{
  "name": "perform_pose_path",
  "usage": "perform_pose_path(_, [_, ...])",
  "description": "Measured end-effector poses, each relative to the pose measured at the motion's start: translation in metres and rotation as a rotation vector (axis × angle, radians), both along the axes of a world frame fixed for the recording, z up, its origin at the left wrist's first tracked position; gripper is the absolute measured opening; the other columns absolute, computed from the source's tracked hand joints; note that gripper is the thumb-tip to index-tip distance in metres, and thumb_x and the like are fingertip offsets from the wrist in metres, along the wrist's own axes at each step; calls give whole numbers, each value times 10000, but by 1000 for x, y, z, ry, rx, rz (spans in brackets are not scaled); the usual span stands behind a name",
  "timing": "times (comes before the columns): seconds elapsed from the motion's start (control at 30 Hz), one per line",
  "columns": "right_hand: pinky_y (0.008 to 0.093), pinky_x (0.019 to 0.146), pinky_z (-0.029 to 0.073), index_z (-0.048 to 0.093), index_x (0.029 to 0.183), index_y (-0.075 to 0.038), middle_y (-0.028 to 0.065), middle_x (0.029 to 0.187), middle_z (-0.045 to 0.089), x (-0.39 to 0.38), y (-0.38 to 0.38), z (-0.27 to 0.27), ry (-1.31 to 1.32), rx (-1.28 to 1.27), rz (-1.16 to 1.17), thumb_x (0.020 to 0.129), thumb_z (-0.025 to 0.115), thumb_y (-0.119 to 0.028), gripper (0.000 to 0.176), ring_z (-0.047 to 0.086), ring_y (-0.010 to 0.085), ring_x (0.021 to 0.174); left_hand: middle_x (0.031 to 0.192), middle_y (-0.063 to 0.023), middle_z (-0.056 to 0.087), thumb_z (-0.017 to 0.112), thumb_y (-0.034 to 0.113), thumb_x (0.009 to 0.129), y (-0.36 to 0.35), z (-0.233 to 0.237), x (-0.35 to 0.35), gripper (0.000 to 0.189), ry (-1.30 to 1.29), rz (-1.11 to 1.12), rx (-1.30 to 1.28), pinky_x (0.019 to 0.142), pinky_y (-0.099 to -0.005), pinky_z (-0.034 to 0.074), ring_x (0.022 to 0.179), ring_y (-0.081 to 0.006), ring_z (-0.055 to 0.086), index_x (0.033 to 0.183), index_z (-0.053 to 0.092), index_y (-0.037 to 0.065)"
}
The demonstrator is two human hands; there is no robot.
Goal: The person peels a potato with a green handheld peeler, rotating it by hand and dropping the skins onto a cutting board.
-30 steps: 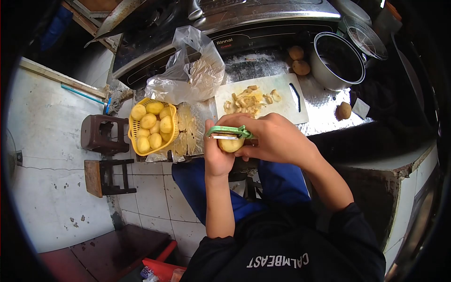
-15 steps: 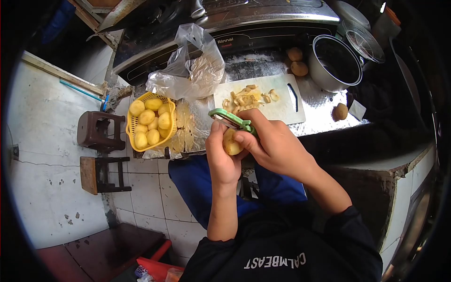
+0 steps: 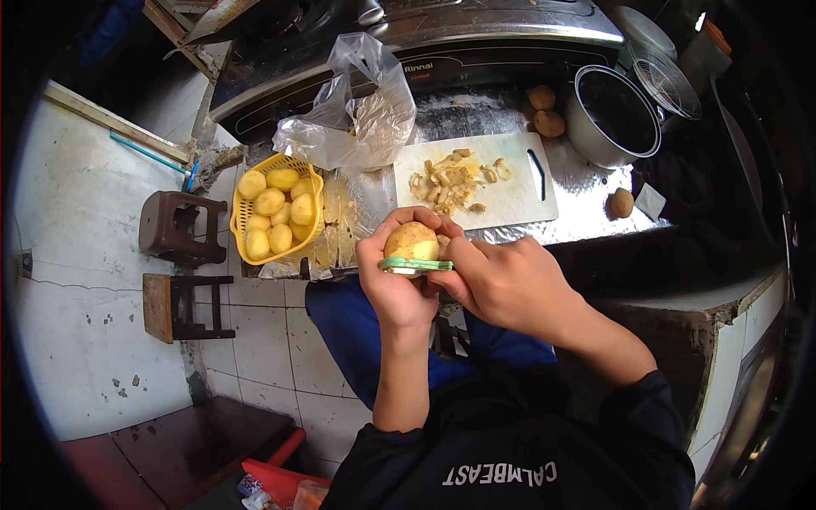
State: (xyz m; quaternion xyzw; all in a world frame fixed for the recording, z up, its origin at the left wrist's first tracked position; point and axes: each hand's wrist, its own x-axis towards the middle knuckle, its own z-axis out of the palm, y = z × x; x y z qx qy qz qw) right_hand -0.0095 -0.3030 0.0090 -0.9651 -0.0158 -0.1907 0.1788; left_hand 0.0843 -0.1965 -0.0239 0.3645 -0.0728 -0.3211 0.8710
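A partly peeled potato (image 3: 411,240) rests in my left hand (image 3: 394,285), whose fingers curl round it. My right hand (image 3: 508,280) grips a green peeler (image 3: 415,265), its head lying across the potato's near side. Just beyond both hands is a white cutting board (image 3: 518,200) with a heap of peelings (image 3: 450,183) on it. To the left, peeled yellow potatoes (image 3: 269,201) fill a yellow basket (image 3: 240,234). A crumpled clear plastic bag (image 3: 374,119) lies between basket and board.
A metal pot (image 3: 595,149) stands right of the board, near two unpeeled potatoes (image 3: 549,124). Another potato (image 3: 621,203) lies further right. Behind is a stove (image 3: 476,64). Two stools (image 3: 166,225) stand on the floor at left.
The peeler has come down from above the potato to its near side. My left hand has opened the potato more to view, and another peeling lies at the board's near edge.
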Motion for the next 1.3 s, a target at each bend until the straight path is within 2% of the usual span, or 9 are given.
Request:
perform_pose_path(0.3, [352, 379, 452, 488, 797, -50, 85, 533, 576, 8, 5, 5, -21, 62, -50, 939, 525, -338, 323, 580, 264, 416, 841, -165, 593, 246, 417, 912, -3, 0, -6, 521, -214, 194, 218, 769, -326, 476, 799, -243, 576, 898, 537, -15])
perform_pose_path(0.43, [351, 383, 459, 499, 809, -50, 85, 518, 574, 9, 6, 5, 3, 49, -51, 944, 521, -333, 313, 581, 268, 412, 834, -152, 635, 298, 285, 894, 18, 12, 4, 448, -104, 60, -99, 508, -229, 436, 639, -164, 576, 915, 594, -51])
perform_pose_path(0.57, [363, 385, 464, 529, 844, -48, 74, 474, 546, 18, 4, 7, -5, 123, -100, 943, 528, -332, 300, 573, 274, 397, 881, -149, 630, 290, 374, 892, 5, 12, -3, 508, -383, 240, 369, 400, -198, 323, 570, -137, 520, 974, 585, -31])
perform_pose_path(0.83, [386, 392, 468, 542, 854, -28, 101, 479, 545, 25, 3, 0, -14, 187, -67, 946, 524, -324, 310, 570, 308, 408, 944, -212, 661, 269, 370, 883, 4, 2, 12, 570, -360, 190, 133, 438, -199, 366, 600, -141, 549, 1028, 581, -84])
perform_pose_path(0.97, [394, 397, 468, 535, 848, -20, 119, 479, 543, 27, -1, -3, 54, 284, -63, 949, 520, -322, 319, 569, 324, 415, 996, -261, 654, 277, 351, 836, 4, -4, 20, 610, -179, 33, -110, 659, -283, 500, 839, -277, 644, 1029, 597, -131])
perform_pose_path(1.03, [404, 403, 468, 526, 825, -19, 134, 481, 542, 35, -4, -6, -8, 306, -102, 953, 515, -317, 325, 570, 335, 423, 1012, -286, 646, 289, 346, 819, -7, -11, 21, 633, -554, 194, 124, 802, -345, 510, 884, -326, 642, 1066, 574, -162])
perform_pose_path(1.07, [404, 403, 468, 526, 825, -19, 134, 481, 542, 36, -4, -7, -4, 309, -107, 953, 515, -317, 325, 570, 335, 423, 1023, -312, 633, 293, 338, 804, -6, -12, 23, 644, -461, 148, 57, 900, -387, 482, 928, -359, 636, 1065, 561, -185])
perform_pose_path(1.23, [414, 416, 472, 524, 799, -24, 141, 483, 541, 38, -6, -12, 90, 332, -69, 957, 506, -313, 330, 573, 344, 435, 1052, -341, 613, 302, 330, 790, 3, -15, 35, 646, -197, 8, -211, 912, -374, 471, 972, -352, 623, 1071, 552, -196])
perform_pose_path(1.3, [416, 419, 473, 524, 800, -24, 142, 482, 539, 41, -8, -10, 91, 336, -72, 957, 507, -314, 330, 573, 345, 436, 1048, -355, 607, 308, 353, 788, -2, -22, 35, 678, -460, 87, 36, 895, -375, 485, 973, -355, 625, 1115, 526, -198])
